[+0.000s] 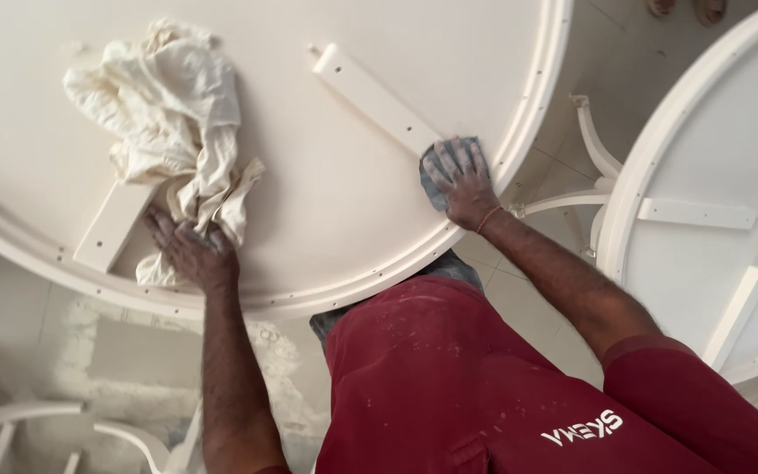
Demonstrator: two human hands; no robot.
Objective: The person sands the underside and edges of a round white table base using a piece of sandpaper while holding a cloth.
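Note:
A large round cream-painted tabletop (pixel 335 193) lies underside up in front of me, with two flat cream battens (pixel 370 98) fixed across it. My right hand (pixel 462 186) presses a grey sanding sheet (pixel 432 171) flat on the top near its right rim, at the end of one batten. My left hand (pixel 193 250) rests flat on the lower end of a crumpled cream cloth (pixel 173 123) that lies over the other batten (pixel 111 230) on the left. A red thread circles my right wrist.
A second round cream tabletop (pixel 704 149) lies at the right, also with battens. Curved cream table legs (pixel 594 145) show between the two tops, and more curved pieces (pixel 19 421) lie on the dusty tiled floor at the lower left.

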